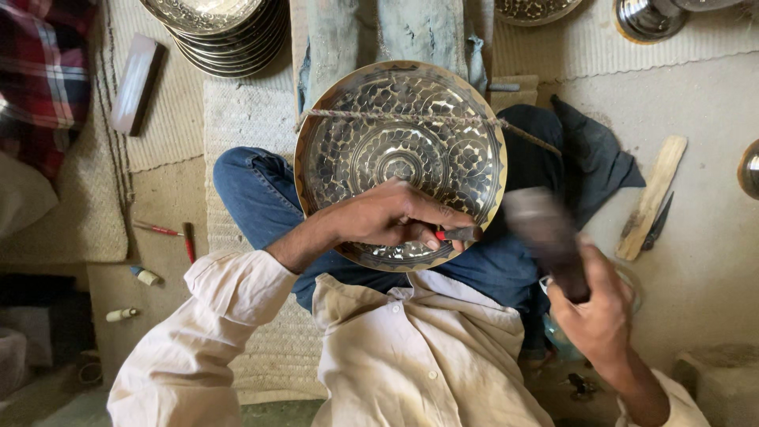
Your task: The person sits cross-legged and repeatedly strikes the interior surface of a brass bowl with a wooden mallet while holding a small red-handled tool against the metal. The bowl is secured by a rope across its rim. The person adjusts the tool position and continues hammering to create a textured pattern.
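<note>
Engraved brass plate [400, 158], propped on lap under left hand [387, 217], roped to wooden post [379, 35]. Mallet [545, 237], blurred, clenched in right hand [601, 316]. Small chisel [458, 234] pinched in left fingers. Chasing apparently underway; next strike needs squarely meeting chisel head.

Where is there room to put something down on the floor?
Bare floor lies right of the engraved plate, between the dark cloth and the wooden stick, and beyond it. The left side, by the red pencils, is crowded.
</note>
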